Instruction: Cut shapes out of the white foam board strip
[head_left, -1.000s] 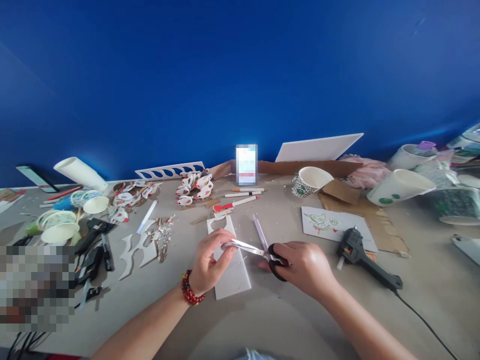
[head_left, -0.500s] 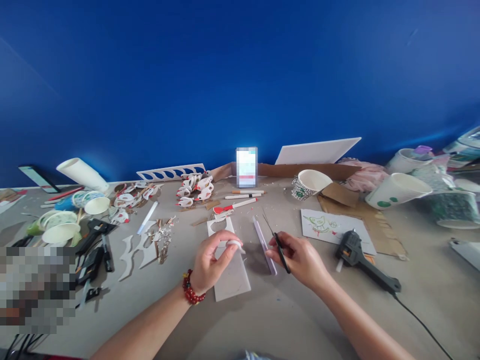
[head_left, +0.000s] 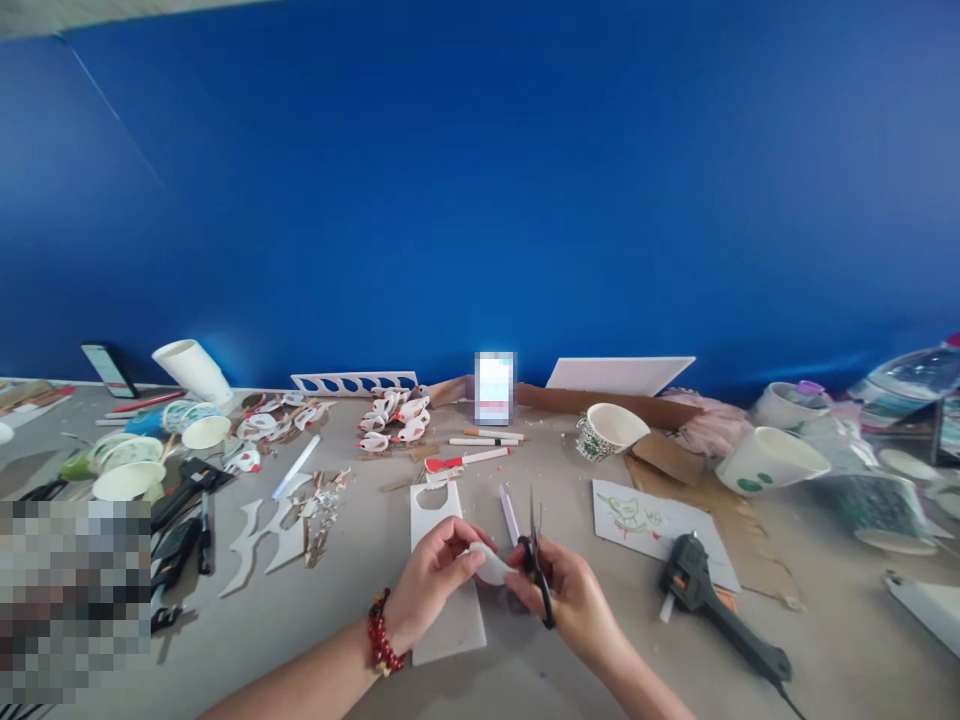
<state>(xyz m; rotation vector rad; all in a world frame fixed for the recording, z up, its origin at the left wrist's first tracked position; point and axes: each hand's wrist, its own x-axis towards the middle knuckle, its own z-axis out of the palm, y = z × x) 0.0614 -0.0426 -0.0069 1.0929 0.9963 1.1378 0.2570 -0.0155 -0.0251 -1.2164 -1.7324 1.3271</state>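
My left hand [head_left: 437,580], with a red bead bracelet at its wrist, pinches a small white rounded cut-out [head_left: 491,566]. The fingertips of my right hand [head_left: 571,598] touch the cut-out's right end, while that hand also grips black-handled scissors [head_left: 537,570] whose blades point up and away from me. Under my left hand lies a white foam board strip [head_left: 448,635] with a rounded notch at its far end. Just beyond my hands is a pale purple stick [head_left: 509,514], partly hidden by my right hand.
Red-tipped white bird shapes [head_left: 394,415] cluster at the back, near markers [head_left: 486,441] and a lit screen [head_left: 496,388]. Board offcuts [head_left: 281,540] lie left. A bird drawing [head_left: 634,512], a glue gun [head_left: 705,590] and paper cups [head_left: 772,460] stand or lie right.
My right hand has moved left to the white cut-out and now touches it, scissors still held. The cut-out is turned broad side up. The camera view has tilted upward.
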